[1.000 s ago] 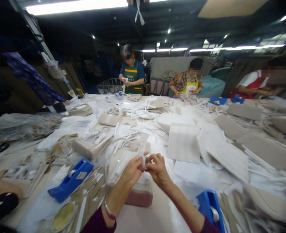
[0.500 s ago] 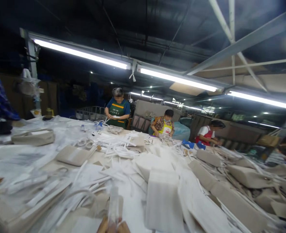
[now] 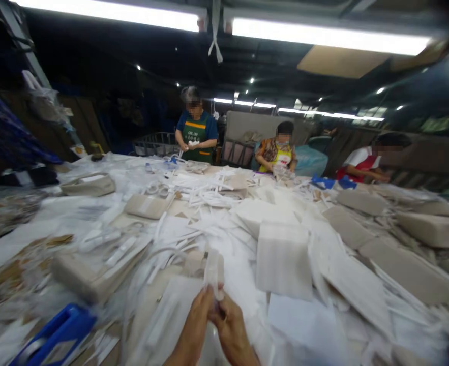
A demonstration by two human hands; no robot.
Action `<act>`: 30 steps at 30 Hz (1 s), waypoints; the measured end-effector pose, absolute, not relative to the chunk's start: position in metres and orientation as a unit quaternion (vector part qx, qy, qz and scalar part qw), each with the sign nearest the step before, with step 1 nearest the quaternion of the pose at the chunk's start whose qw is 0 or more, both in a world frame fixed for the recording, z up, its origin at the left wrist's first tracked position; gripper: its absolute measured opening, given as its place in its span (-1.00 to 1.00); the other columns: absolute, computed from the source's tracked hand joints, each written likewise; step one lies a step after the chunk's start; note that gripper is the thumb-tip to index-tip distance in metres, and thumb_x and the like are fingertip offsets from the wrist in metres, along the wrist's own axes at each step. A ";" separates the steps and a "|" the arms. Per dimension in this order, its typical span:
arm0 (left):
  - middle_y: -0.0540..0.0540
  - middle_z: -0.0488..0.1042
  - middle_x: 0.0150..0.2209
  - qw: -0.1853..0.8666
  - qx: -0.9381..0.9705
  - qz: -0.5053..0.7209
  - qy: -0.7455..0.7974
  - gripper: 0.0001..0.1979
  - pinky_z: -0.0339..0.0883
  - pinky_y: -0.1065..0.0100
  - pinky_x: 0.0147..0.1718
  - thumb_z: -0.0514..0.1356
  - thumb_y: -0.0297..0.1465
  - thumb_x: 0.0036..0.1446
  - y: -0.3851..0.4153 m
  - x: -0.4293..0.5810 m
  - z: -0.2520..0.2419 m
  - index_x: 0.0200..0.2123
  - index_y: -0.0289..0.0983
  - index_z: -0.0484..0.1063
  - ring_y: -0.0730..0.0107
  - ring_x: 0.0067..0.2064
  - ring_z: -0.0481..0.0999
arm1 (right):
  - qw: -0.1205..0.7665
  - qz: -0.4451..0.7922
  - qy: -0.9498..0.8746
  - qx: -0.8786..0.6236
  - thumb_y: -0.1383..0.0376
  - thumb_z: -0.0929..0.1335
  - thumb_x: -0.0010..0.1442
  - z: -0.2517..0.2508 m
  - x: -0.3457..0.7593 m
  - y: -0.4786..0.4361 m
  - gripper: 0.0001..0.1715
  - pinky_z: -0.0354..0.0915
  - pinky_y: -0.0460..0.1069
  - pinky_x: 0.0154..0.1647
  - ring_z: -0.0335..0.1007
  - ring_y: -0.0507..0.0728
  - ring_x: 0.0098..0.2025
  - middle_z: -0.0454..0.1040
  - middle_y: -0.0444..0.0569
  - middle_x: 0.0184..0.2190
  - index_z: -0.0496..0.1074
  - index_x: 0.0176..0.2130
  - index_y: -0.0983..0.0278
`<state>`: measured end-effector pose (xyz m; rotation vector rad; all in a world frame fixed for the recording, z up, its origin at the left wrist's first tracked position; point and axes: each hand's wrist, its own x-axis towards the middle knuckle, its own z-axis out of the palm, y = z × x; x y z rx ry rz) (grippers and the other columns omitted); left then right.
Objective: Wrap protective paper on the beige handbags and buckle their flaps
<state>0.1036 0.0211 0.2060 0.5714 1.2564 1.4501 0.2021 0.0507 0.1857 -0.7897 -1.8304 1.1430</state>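
Note:
My left hand (image 3: 199,317) and my right hand (image 3: 230,323) meet at the bottom centre, fingers closed together round the lower end of a whitish, partly see-through strip (image 3: 213,272). The strip stands up from between the fingertips; blur hides its exact nature. Just behind it is a small beige piece (image 3: 193,263) with a dark spot near it. White straps (image 3: 163,254) curl to the left of my hands. On the right stands a stack of white sheets (image 3: 284,259).
A blue tape dispenser (image 3: 58,335) lies at the lower left. Beige bags (image 3: 409,264) are heaped on the right, and a beige bag (image 3: 89,277) lies left. Three people work across the table, one in a green apron (image 3: 196,137).
The view has tilted down and turned left, so both hands and forearms show more fully. The blue tape dispenser has come into view. The whitish strip is still between my fingers.

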 end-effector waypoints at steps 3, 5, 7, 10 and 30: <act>-0.19 0.50 -0.34 0.613 0.201 0.590 0.486 -0.51 0.30 0.32 -0.36 0.20 -0.04 0.01 0.022 0.096 0.204 -0.22 -0.38 0.48 0.30 -0.33 0.47 | 0.399 0.395 -0.796 -0.225 0.41 0.18 0.19 0.180 0.203 0.050 -0.68 0.27 0.10 -0.01 0.35 0.15 -0.16 0.43 0.00 -0.30 0.47 -0.22 0.21; -0.15 0.48 -0.39 0.608 0.180 0.608 0.477 -0.57 0.27 0.37 -0.38 0.25 -0.10 0.00 0.023 0.094 0.198 -0.28 -0.39 0.48 0.37 -0.38 0.44 | 0.370 0.391 -0.815 -0.215 0.47 0.17 0.17 0.177 0.205 0.050 -0.64 0.20 0.14 0.10 0.33 0.15 -0.09 0.42 0.00 -0.29 0.46 -0.20 0.20; -0.14 0.48 -0.38 0.591 0.160 0.630 0.478 -0.61 0.28 0.38 -0.33 0.27 -0.13 -0.02 0.023 0.093 0.189 -0.30 -0.37 0.47 0.39 -0.35 0.44 | 0.346 0.421 -0.803 -0.241 0.51 0.19 0.10 0.179 0.208 0.050 -0.63 0.14 0.15 0.16 0.28 0.16 0.02 0.41 0.01 -0.22 0.45 -0.21 0.21; -0.12 0.48 -0.36 0.581 0.148 0.642 0.478 -0.63 0.28 0.37 -0.29 0.27 -0.13 -0.01 0.021 0.095 0.179 -0.31 -0.36 0.46 0.39 -0.34 0.44 | 0.314 0.501 -0.748 -0.303 0.51 0.23 -0.03 0.188 0.213 0.050 -0.66 0.23 0.11 0.05 0.24 0.18 0.07 0.41 0.00 -0.18 0.45 -0.30 0.22; -0.20 0.51 -0.31 0.593 0.143 0.641 0.467 -0.58 0.27 0.34 -0.23 0.23 -0.13 0.03 0.028 0.095 0.202 -0.28 -0.42 0.50 0.35 -0.29 0.47 | 0.376 0.474 -0.708 -0.364 0.39 0.26 0.11 0.196 0.203 0.054 -0.73 0.20 0.04 -0.19 0.26 0.11 -0.31 0.45 -0.06 -0.46 0.51 -0.49 0.20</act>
